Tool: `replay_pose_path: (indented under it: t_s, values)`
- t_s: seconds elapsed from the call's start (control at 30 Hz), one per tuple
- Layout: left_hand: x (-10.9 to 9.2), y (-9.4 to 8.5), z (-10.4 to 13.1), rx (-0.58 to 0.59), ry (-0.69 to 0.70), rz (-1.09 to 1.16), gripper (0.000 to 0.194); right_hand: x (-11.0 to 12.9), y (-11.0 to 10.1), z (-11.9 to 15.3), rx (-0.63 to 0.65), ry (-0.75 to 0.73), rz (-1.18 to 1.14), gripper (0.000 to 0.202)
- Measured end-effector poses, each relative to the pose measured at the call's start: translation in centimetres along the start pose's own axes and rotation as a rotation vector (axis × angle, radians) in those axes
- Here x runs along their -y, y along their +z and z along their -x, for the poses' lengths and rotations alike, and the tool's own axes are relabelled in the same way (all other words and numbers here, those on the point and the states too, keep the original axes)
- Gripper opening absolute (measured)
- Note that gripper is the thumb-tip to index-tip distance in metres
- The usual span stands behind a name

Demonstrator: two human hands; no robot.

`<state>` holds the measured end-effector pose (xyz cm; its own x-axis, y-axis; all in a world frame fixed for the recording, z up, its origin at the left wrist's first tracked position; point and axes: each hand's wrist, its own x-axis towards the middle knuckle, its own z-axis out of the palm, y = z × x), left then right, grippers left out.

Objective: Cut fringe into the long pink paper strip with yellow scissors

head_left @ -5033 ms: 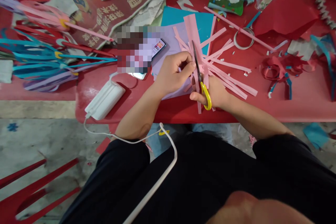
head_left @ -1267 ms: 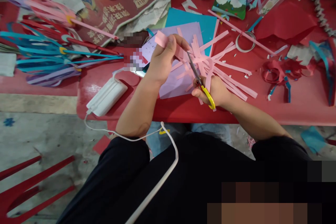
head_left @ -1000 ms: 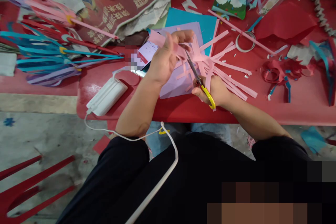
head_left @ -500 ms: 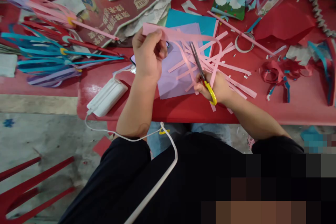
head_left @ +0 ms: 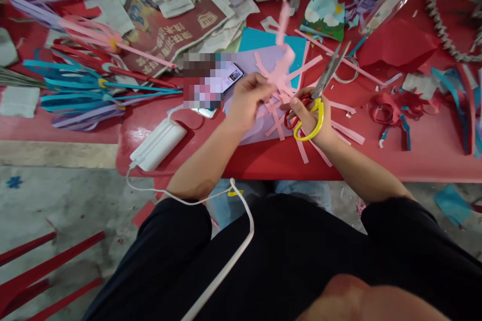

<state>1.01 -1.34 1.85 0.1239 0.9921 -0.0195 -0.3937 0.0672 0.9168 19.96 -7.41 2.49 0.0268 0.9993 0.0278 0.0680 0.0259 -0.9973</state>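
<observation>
My left hand point(head_left: 251, 98) has its fingers closed on a pink paper strip point(head_left: 283, 25), whose upper part is blurred by motion. Close by on the right, my right hand point(head_left: 311, 115) holds scissors point(head_left: 320, 116) with yellow and red handles, blades pointing up and to the right. Several cut pink strips point(head_left: 305, 71) lie crossed below and around both hands. They rest partly on a purple sheet point(head_left: 246, 57) and a teal sheet point(head_left: 259, 35).
A phone point(head_left: 231, 77) and a white power bank point(head_left: 160, 144) with a cable lie left of my hands. Ribbon-like paper bundles point(head_left: 68, 77) are at the far left. Newspaper point(head_left: 169, 25) lies behind. A roll of tape point(head_left: 344, 79) and plastic bottle point(head_left: 393, 0) are on the right.
My left hand has moved right and down, uncovering the phone. The strip has swung from a wide loop to a raised, blurred shape. The scissors have turned to point right.
</observation>
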Motion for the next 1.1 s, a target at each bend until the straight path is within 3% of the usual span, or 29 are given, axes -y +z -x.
replay_pose_path:
  t_s: [0.13,0.27,0.33,0.4,0.47,0.53,0.67,0.77,0.93,1.1]
  values:
    - [0.8,1.4,1.6,0.247,0.169,-0.320,0.052,-1.1,-0.8,-1.2,-0.123,-0.039,-0.061,0.071]
    - [-1.6,-0.4,0.9,0.337,0.330,-0.587,0.043,-2.3,-1.2,-1.8,-0.160,-0.040,-0.124,0.071]
    - [-3.5,-2.3,0.0,0.203,0.454,-0.765,0.032,-2.5,-1.2,-1.9,-0.161,-0.034,-0.129,0.069]
    - [-5.4,-4.6,-1.0,-0.001,0.572,-0.988,0.036,-2.6,-1.2,-1.9,-0.147,-0.034,-0.123,0.068]
    - [-6.9,-6.9,-1.8,-0.065,0.427,-1.111,0.040,-2.4,-1.1,-2.0,-0.134,-0.029,-0.115,0.068]
    - [-7.5,-8.7,-2.3,-0.056,0.318,-1.155,0.044,-2.2,-1.1,-2.0,-0.132,-0.014,-0.105,0.069]
    - [-6.8,-11.0,-2.9,0.031,0.269,-1.324,0.053,-2.1,-1.2,-2.1,-0.169,0.000,-0.086,0.066]
    - [-6.1,-11.6,-3.0,0.067,0.278,-1.451,0.051,-2.0,-1.3,-2.2,-0.178,0.008,-0.080,0.064]
    - [-6.6,-11.0,-2.8,0.105,0.259,-1.448,0.048,-1.2,-1.4,-2.0,-0.174,0.007,-0.047,0.058]
    - [-7.6,-11.9,-3.1,-0.072,0.289,-1.383,0.040,-0.8,-1.2,-1.7,-0.156,0.032,0.000,0.051]
